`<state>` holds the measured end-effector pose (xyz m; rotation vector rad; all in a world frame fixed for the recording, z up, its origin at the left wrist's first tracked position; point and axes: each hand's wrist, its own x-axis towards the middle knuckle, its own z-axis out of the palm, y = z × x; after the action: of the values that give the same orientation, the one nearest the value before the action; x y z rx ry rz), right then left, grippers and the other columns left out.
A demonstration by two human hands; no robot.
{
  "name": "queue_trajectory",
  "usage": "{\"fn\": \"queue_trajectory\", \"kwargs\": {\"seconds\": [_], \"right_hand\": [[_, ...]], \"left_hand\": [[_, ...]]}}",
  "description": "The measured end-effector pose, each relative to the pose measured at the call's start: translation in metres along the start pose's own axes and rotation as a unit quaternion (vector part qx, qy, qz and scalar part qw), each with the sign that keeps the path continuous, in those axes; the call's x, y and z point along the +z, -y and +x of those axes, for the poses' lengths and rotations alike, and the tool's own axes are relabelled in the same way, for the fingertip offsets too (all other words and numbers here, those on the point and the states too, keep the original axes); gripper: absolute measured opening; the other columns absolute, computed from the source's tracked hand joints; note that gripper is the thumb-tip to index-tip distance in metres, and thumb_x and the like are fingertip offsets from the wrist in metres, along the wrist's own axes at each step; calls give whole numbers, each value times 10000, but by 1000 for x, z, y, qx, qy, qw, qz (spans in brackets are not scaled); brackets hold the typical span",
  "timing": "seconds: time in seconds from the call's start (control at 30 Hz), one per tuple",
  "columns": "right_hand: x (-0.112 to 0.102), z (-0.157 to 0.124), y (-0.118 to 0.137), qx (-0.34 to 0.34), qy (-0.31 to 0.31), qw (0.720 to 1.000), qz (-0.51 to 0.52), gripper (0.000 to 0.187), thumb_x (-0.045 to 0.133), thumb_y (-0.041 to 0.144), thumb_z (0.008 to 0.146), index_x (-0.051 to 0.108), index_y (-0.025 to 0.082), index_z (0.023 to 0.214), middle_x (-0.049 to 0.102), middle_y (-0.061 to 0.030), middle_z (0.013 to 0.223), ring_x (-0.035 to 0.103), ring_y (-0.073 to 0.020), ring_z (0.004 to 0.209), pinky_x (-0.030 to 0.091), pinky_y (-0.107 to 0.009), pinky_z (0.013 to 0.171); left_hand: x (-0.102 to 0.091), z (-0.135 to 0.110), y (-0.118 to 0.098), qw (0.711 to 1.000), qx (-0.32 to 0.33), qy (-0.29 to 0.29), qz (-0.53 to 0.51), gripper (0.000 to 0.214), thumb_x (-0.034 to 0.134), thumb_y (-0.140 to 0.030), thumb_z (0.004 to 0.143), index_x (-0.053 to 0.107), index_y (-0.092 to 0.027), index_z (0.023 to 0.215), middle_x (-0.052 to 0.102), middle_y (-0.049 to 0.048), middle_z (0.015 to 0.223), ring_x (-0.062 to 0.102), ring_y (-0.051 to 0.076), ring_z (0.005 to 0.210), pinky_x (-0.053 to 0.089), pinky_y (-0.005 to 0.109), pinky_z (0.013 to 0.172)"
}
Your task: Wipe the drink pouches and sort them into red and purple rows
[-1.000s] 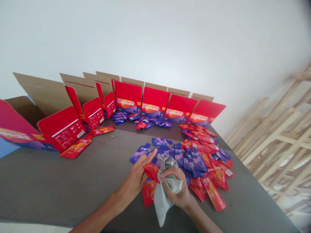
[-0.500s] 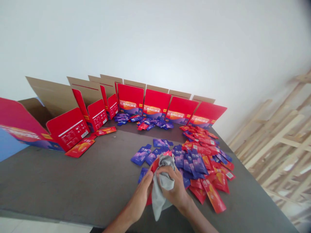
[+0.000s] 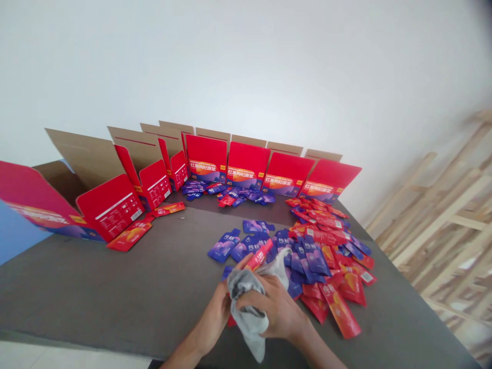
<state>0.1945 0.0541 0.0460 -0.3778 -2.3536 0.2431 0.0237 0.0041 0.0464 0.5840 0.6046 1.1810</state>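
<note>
A red pouch [image 3: 260,256] is gripped in my left hand [image 3: 215,315], its top end sticking out past the fingers. My right hand [image 3: 279,307] is closed around a grey cloth [image 3: 246,287], which is bunched over the pouch and hides most of it. One corner of the cloth hangs down between my wrists. Just beyond my hands lie several purple pouches [image 3: 224,246] on the dark table [image 3: 115,302]. To the right, a heap of red pouches [image 3: 340,305] is mixed with more purple ones.
Open red cartons [image 3: 248,159] stand in a row along the back, and more cartons [image 3: 107,205] line the left. Small piles of purple pouches [image 3: 253,195] lie before the back row. Two red pouches [image 3: 130,236] rest by the left cartons. Wooden racks [image 3: 453,230] stand at right.
My right hand has moved the cloth down along the pouch, so more of the pouch's red top shows. A flap of cloth now spreads out to the right.
</note>
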Motion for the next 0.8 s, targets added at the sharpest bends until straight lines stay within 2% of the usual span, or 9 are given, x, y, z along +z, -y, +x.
{"fn": "queue_trajectory", "kwargs": {"seconds": [0.1, 0.2, 0.37, 0.47, 0.53, 0.6, 0.67, 0.73, 0.8], "right_hand": [[-1, -6, -2, -20, 15, 1000, -10, 373, 759, 251, 758, 627, 277, 1106, 681, -37, 1048, 660, -195, 868, 490, -296, 730], [-6, -3, 2, -21, -1, 1000, -11, 297, 750, 256, 793, 634, 277, 1066, 688, -24, 987, 666, -187, 844, 504, -287, 727], [-13, 9, 11, 67, -75, 995, -27, 244, 645, 145, 849, 640, 280, 1052, 714, -8, 921, 677, -183, 791, 517, -266, 679], [-14, 11, 10, 135, -151, 978, -43, 308, 598, 61, 838, 646, 283, 1047, 729, -8, 935, 698, -189, 814, 546, -268, 706], [-14, 9, 9, 165, -203, 964, -49, 319, 585, 40, 853, 644, 286, 1048, 731, 4, 921, 702, -181, 799, 557, -266, 710], [-15, 7, 9, 178, -254, 949, -59, 290, 594, 52, 873, 642, 285, 1038, 727, 12, 894, 698, -178, 770, 562, -270, 697], [-16, 4, 9, 175, -295, 937, -72, 250, 611, 72, 885, 644, 283, 1016, 721, 15, 861, 693, -181, 738, 561, -280, 671], [-16, 1, 10, 154, -314, 934, -79, 223, 634, 90, 890, 645, 282, 1001, 716, 20, 831, 683, -180, 697, 553, -285, 641], [-15, -2, 11, 127, -305, 940, -82, 208, 656, 108, 890, 648, 284, 1000, 711, 26, 807, 669, -174, 657, 542, -286, 618]], "left_hand": [[-6, -3, 5, 999, -25, 8, 43, 593, 702, -697, 867, 790, -206, 1188, 778, 91, 1248, 539, 325, 1434, 304, 468, 1291], [-10, -5, 5, 988, 12, -5, 152, 529, 697, -641, 902, 790, -222, 1212, 737, 103, 1357, 456, 325, 1513, 203, 478, 1332], [-12, -10, 7, 953, 49, -78, 290, 577, 620, -622, 954, 684, -291, 1422, 570, 56, 1589, 325, 331, 1596, 67, 510, 1350], [-11, -12, 7, 938, 73, -45, 337, 605, 575, -609, 984, 590, -321, 1517, 455, 23, 1677, 272, 316, 1617, 58, 497, 1352], [-9, -12, 7, 939, 81, -19, 332, 614, 586, -579, 994, 535, -341, 1557, 436, 24, 1691, 289, 307, 1609, 108, 486, 1348], [-7, -8, 7, 956, 80, -8, 281, 700, 658, -560, 963, 464, -344, 1599, 499, 72, 1642, 454, 320, 1511, 298, 482, 1290], [-5, -1, 7, 976, 74, -13, 205, 864, 775, -533, 888, 383, -335, 1632, 596, 114, 1522, 647, 303, 1290, 508, 434, 1111], [-5, 7, 6, 987, 78, -39, 139, 998, 885, -481, 792, 367, -313, 1628, 646, 124, 1429, 718, 270, 1121, 581, 372, 955], [-5, 15, 4, 988, 86, -73, 101, 1033, 947, -420, 723, 412, -285, 1597, 662, 131, 1410, 726, 272, 1113, 587, 363, 945]]}}
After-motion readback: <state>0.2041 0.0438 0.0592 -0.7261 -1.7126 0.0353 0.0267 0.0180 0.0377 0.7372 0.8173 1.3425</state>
